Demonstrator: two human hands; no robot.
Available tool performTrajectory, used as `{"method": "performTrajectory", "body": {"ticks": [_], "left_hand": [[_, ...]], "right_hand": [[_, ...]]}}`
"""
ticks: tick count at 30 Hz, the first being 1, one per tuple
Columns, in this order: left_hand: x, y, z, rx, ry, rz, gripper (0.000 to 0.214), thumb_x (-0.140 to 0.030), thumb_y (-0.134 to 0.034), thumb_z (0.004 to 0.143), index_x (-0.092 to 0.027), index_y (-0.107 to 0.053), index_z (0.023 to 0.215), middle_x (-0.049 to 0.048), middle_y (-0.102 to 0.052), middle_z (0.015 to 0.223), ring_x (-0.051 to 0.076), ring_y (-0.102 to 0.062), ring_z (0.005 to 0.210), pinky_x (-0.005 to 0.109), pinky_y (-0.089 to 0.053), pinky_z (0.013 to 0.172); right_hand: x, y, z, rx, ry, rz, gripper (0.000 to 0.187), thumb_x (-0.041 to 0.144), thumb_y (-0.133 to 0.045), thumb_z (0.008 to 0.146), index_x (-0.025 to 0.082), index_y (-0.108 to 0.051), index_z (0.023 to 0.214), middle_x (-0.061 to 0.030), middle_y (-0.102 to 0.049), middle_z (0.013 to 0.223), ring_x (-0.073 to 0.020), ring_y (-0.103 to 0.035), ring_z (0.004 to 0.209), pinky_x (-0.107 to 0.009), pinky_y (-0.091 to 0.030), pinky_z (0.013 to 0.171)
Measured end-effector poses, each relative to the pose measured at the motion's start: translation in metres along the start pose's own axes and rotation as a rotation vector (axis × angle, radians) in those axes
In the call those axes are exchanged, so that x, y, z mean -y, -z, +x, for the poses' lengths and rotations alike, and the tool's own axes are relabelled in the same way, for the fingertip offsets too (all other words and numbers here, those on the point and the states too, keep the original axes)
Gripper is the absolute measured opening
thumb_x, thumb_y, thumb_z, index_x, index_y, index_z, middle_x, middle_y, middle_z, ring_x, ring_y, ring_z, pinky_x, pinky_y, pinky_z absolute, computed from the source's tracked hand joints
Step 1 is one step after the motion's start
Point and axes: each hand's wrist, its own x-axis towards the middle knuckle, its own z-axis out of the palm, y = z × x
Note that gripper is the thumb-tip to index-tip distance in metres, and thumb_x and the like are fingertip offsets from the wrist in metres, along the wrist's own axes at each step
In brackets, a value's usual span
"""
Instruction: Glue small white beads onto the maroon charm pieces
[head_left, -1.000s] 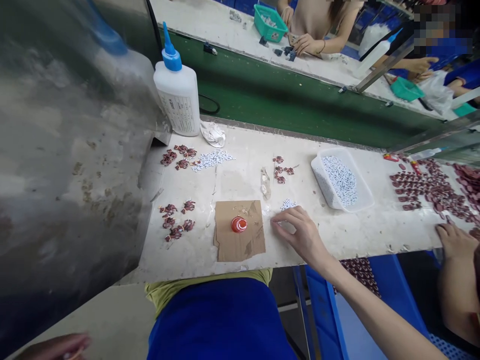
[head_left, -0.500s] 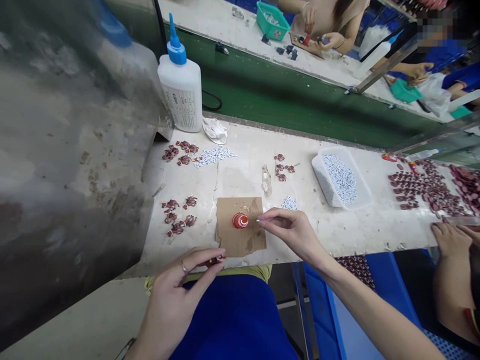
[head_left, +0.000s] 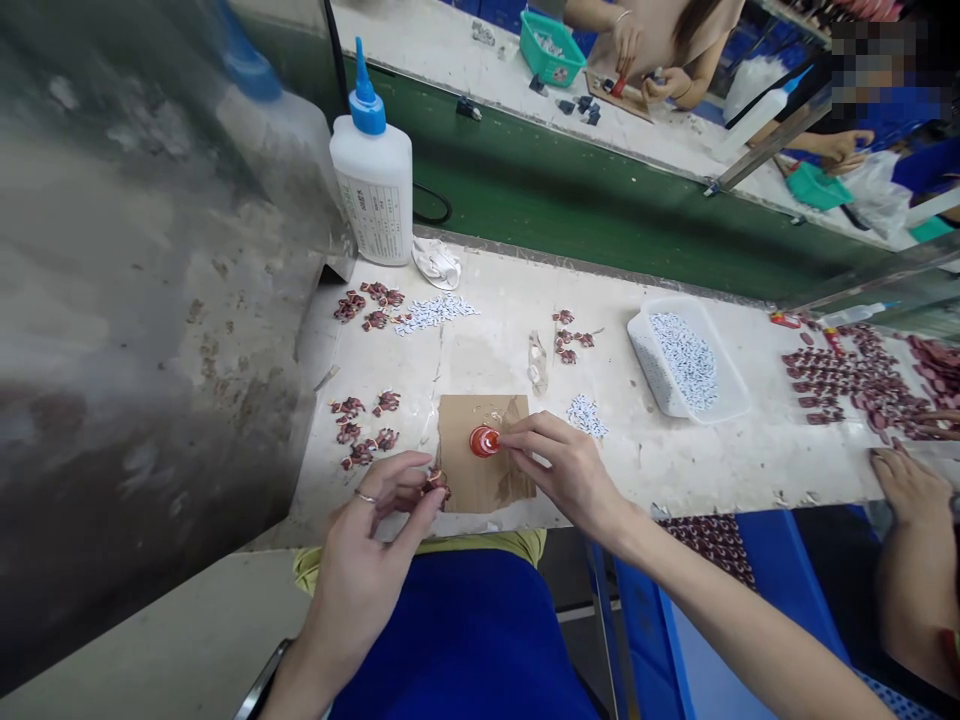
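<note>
My left hand pinches a small brown figurine between thumb and fingers, by the near left corner of a cardboard piece. A small round red pot with a glossy top stands on the cardboard. At the pot's right rim are the closed fingertips of my right hand. The tiny white piece seen in them a moment ago is hidden now. Similar brown figurines lie in loose groups to the left. A little heap of white-and-blue bits lies beyond my right hand.
A white glue bottle with a blue nozzle stands at the back left by a metal panel. A clear tub holds many white-and-blue bits. Rows of brown parts and another person's hand are at the right.
My right hand has moved left, bringing its fingertips to the red pot. My left hand has raised the figurine slightly towards the cardboard. The view has shifted a little.
</note>
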Motion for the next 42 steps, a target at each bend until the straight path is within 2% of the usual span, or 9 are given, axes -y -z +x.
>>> {"method": "performTrajectory", "body": {"ticks": [3, 6, 10, 14, 16, 20, 26, 36, 42], "left_hand": [[-0.001, 0.002, -0.001, 0.037, -0.086, 0.073, 0.015, -0.031, -0.071, 0.092, -0.029, -0.072, 0.107, -0.0048, -0.073, 0.095, 0.003, -0.071, 0.083, 0.006, -0.059, 0.081], [-0.003, 0.002, 0.001, 0.069, -0.207, 0.125, 0.034, -0.021, -0.072, 0.091, -0.033, -0.069, 0.122, -0.0046, -0.073, 0.105, 0.005, -0.072, 0.092, 0.01, -0.059, 0.092], [-0.008, -0.001, 0.003, -0.018, -0.442, 0.242, 0.035, -0.009, -0.071, 0.088, -0.028, -0.072, 0.117, -0.0002, -0.068, 0.104, 0.007, -0.07, 0.095, 0.016, -0.06, 0.088], [-0.015, -0.005, 0.003, -0.074, -0.479, 0.281, 0.034, -0.006, -0.076, 0.084, -0.025, -0.071, 0.112, -0.0042, -0.073, 0.112, 0.006, -0.072, 0.1, 0.016, -0.058, 0.101], [-0.018, -0.006, 0.002, -0.067, -0.495, 0.265, 0.04, -0.004, -0.076, 0.083, -0.026, -0.07, 0.116, -0.0058, -0.075, 0.113, 0.005, -0.072, 0.098, 0.015, -0.059, 0.099], [-0.025, -0.007, 0.002, -0.023, -0.527, 0.287, 0.042, -0.001, -0.071, 0.086, -0.025, -0.069, 0.12, -0.0029, -0.072, 0.109, 0.005, -0.07, 0.097, 0.016, -0.06, 0.091], [-0.034, -0.008, -0.002, -0.002, -0.533, 0.257, 0.032, -0.006, -0.076, 0.084, -0.023, -0.071, 0.11, -0.0071, -0.074, 0.108, 0.003, -0.072, 0.094, 0.012, -0.059, 0.094], [-0.032, -0.008, -0.001, 0.02, -0.56, 0.198, 0.04, 0.0, -0.076, 0.081, -0.021, -0.071, 0.114, -0.0036, -0.074, 0.111, 0.005, -0.073, 0.097, 0.015, -0.061, 0.094], [-0.032, -0.009, -0.001, 0.009, -0.52, 0.196, 0.039, 0.0, -0.076, 0.081, -0.022, -0.072, 0.112, -0.0048, -0.074, 0.111, 0.004, -0.072, 0.097, 0.012, -0.059, 0.096]], "right_hand": [[-0.001, -0.001, -0.001, 0.003, -0.011, 0.007, 0.021, 0.018, -0.054, 0.105, 0.024, -0.074, 0.111, -0.0081, -0.075, 0.105, -0.0214, -0.071, 0.094, -0.039, -0.062, 0.079], [0.0, -0.001, -0.002, -0.015, -0.065, 0.078, 0.021, 0.018, -0.056, 0.103, 0.026, -0.074, 0.11, -0.0073, -0.075, 0.105, -0.0221, -0.072, 0.095, -0.04, -0.062, 0.079], [0.008, 0.003, -0.001, -0.073, -0.217, 0.275, 0.017, 0.018, -0.065, 0.098, 0.028, -0.077, 0.104, -0.0043, -0.078, 0.102, -0.0221, -0.073, 0.094, -0.042, -0.063, 0.082], [0.024, 0.013, 0.001, -0.084, -0.354, 0.494, 0.01, 0.021, -0.073, 0.092, 0.027, -0.08, 0.095, -0.0035, -0.08, 0.097, -0.0216, -0.075, 0.092, -0.042, -0.064, 0.083], [0.033, 0.018, 0.002, -0.096, -0.373, 0.574, 0.01, 0.02, -0.075, 0.09, 0.028, -0.081, 0.094, -0.0032, -0.081, 0.096, -0.021, -0.075, 0.091, -0.041, -0.064, 0.084], [0.05, 0.025, 0.003, -0.144, -0.3, 0.633, 0.016, 0.014, -0.077, 0.088, 0.029, -0.081, 0.093, -0.0009, -0.08, 0.09, -0.0193, -0.075, 0.086, -0.039, -0.063, 0.08], [0.065, 0.027, 0.002, -0.122, -0.137, 0.596, 0.025, 0.009, -0.075, 0.088, 0.029, -0.079, 0.102, -0.001, -0.079, 0.097, -0.0194, -0.076, 0.09, -0.04, -0.065, 0.081], [0.067, 0.023, 0.006, -0.073, -0.076, 0.591, 0.017, 0.008, -0.071, 0.092, 0.02, -0.076, 0.104, -0.0051, -0.079, 0.095, -0.017, -0.075, 0.086, -0.033, -0.065, 0.074], [0.065, 0.023, 0.0, -0.066, 0.202, 0.155, 0.017, 0.008, -0.063, 0.1, 0.01, -0.072, 0.114, -0.0126, -0.077, 0.102, -0.0163, -0.074, 0.087, -0.027, -0.065, 0.071]]}}
